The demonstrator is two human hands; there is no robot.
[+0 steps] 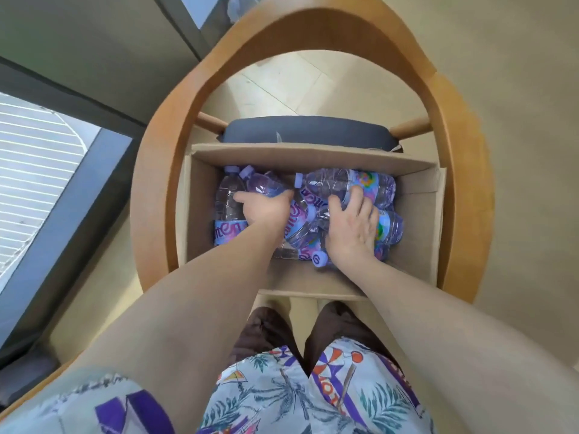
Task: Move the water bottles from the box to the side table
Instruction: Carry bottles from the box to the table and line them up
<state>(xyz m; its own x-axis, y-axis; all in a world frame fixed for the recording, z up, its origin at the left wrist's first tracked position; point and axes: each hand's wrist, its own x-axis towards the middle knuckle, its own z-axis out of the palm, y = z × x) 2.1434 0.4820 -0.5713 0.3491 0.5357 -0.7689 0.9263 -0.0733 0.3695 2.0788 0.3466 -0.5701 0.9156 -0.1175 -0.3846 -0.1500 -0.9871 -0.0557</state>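
Inside the box [416, 214], the left hand [266, 211] curls round one bottle [266, 184] while the right hand [352, 222] grips another [338, 183]. More bottles lie under both hands; seemingly most remain to move.

Both hands reach into an open cardboard box [416, 233] on a wooden chair [150, 195]. The left hand [266, 211] grips a bottle [266, 184] at far left; the right hand [352, 227] curls round another bottle [341, 181] farther right.
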